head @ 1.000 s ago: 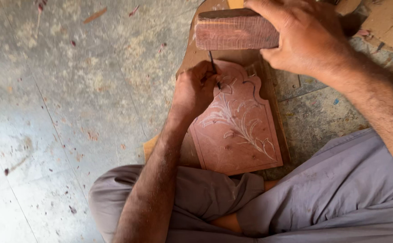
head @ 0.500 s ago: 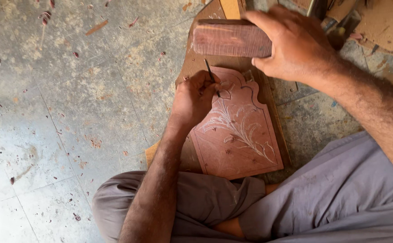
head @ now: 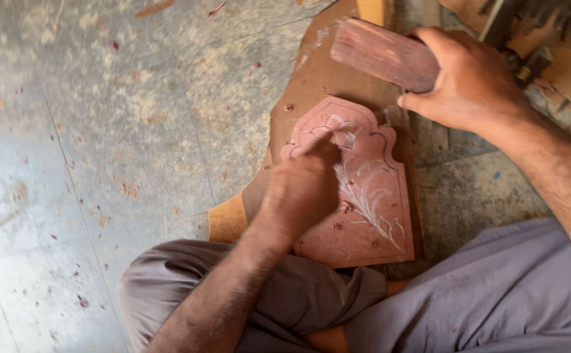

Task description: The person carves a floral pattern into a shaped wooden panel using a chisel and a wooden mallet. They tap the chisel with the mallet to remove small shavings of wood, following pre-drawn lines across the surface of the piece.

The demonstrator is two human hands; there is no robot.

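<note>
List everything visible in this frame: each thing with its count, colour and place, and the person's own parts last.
carved wooden panel: 1, reddish brown, pale leaf carving, on the backing board at centre
backing board: 1, brown, on the floor under the panel
wooden mallet block: 1, reddish brown, held above the panel
floor: 1, grey concrete, littered with wood chips
tools: number unclear, dark, top right corner
trousers: grey, bottom
left hand: fist resting on the panel
right hand: gripping the mallet block
</note>
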